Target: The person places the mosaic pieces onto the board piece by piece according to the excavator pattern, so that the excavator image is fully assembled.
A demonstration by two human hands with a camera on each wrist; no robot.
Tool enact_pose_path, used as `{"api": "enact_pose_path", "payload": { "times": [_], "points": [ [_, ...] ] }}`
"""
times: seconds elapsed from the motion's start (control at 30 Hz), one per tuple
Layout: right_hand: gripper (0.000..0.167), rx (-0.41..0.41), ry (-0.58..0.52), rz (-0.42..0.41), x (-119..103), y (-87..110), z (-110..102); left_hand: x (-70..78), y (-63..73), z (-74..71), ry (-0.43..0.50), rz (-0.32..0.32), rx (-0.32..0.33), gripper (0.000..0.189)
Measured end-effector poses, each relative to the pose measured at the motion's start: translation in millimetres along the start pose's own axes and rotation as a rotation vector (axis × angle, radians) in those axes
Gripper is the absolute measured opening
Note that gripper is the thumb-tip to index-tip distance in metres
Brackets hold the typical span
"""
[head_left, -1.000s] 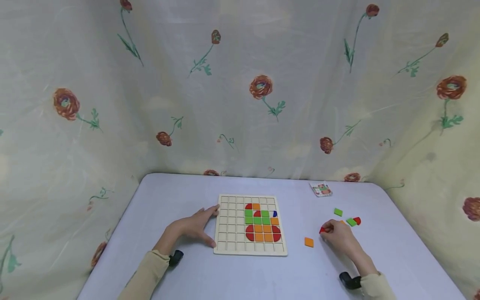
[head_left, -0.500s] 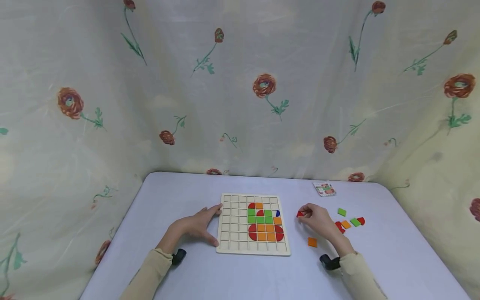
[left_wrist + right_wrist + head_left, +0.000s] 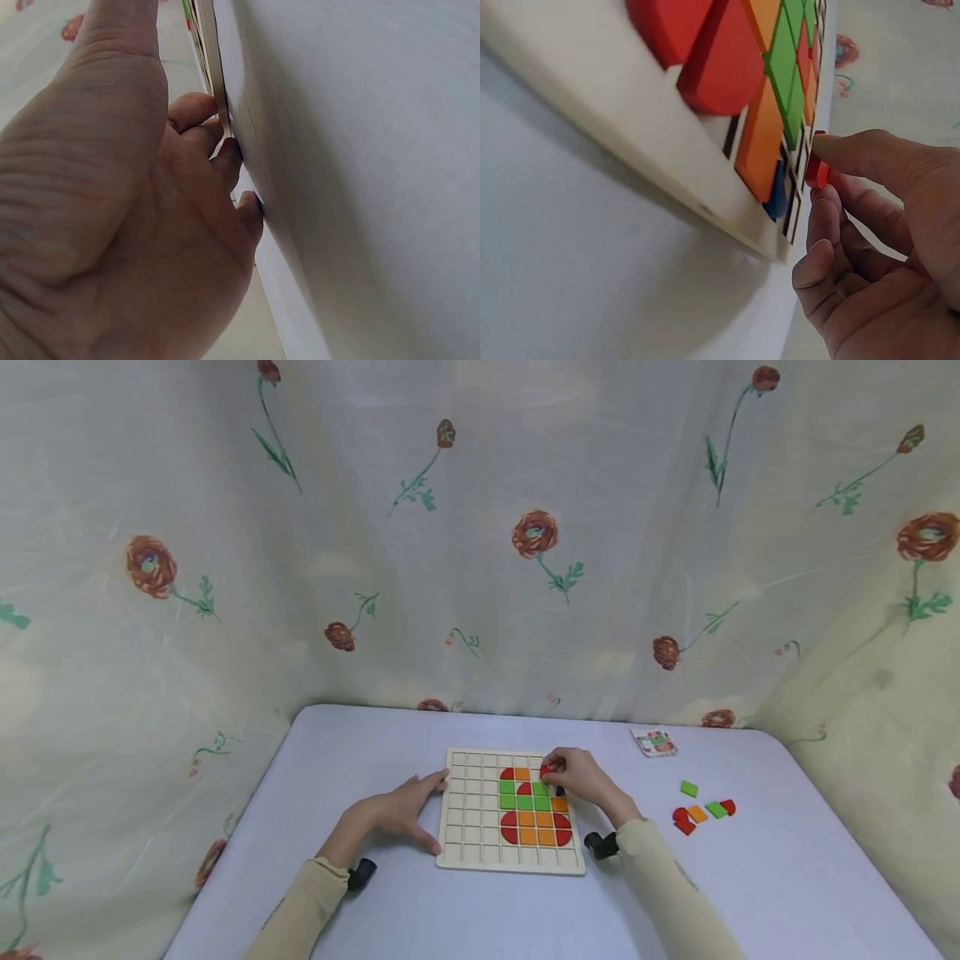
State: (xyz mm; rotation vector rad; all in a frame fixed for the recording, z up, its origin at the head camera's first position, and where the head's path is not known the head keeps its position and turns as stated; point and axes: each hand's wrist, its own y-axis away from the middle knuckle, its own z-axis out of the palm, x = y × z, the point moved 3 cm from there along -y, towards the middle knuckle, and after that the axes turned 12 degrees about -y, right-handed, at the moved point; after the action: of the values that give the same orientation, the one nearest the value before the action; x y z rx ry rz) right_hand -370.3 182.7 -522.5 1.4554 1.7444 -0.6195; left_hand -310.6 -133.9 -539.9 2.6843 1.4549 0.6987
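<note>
A square wooden grid board [image 3: 480,835] lies on the table, with red, green and orange tiles set in its right part. My left hand [image 3: 401,814] rests at the board's left edge, thumb and fingers spread apart along it; in the left wrist view the fingertips touch the board's side and the table. Over the board's upper right, my right hand [image 3: 581,774] pinches a small red tile [image 3: 821,171] between thumb and fingers. Close by sits a blue piece [image 3: 777,193] in a cell beside an orange tile [image 3: 759,146]. The right fingers partly cover the board's top right cells.
Loose tiles lie to the right on the white table [image 3: 480,918]: a green tile [image 3: 689,788], another green tile [image 3: 716,810], an orange tile [image 3: 697,814] and red pieces [image 3: 683,827]. Further back lies a printed pattern card [image 3: 655,742]. A flowered curtain [image 3: 480,568] hangs behind.
My right hand has carried the red tile leftward from the loose tiles to the board's upper right. My left hand has stayed at the board's left edge.
</note>
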Motion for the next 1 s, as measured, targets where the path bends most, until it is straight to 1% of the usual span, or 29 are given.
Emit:
{"api": "enact_pose_path", "payload": {
  "times": [0.2, 0.4, 0.67, 0.8, 0.93, 1.0],
  "points": [
    [0.016, -0.027, 0.025, -0.003, 0.8, -5.2, 3.6, 1.6, -0.6, -0.1, -0.010, 0.001, 0.001, 0.132],
    [0.014, -0.056, 0.013, 0.012, -3.1, -6.0, 2.7, 1.4, -1.9, -0.3, -0.014, -0.002, 0.006, 0.132],
    [0.010, -0.027, -0.019, 0.030, -3.7, -7.3, 8.1, 2.0, -1.4, -0.6, -0.013, -0.006, 0.008, 0.132],
    [0.009, -0.010, -0.035, 0.047, -2.1, -8.7, 11.4, 1.3, -1.7, -0.6, -0.018, 0.005, 0.012, 0.132],
    [0.010, 0.007, -0.049, 0.070, -0.8, -8.0, 13.5, 0.5, -1.5, 0.1, -0.021, 0.009, 0.008, 0.132],
    [0.012, 0.011, -0.048, 0.068, -1.6, -6.9, 14.0, 0.8, -1.0, 0.2, -0.012, 0.010, 0.009, 0.132]
  ]
}}
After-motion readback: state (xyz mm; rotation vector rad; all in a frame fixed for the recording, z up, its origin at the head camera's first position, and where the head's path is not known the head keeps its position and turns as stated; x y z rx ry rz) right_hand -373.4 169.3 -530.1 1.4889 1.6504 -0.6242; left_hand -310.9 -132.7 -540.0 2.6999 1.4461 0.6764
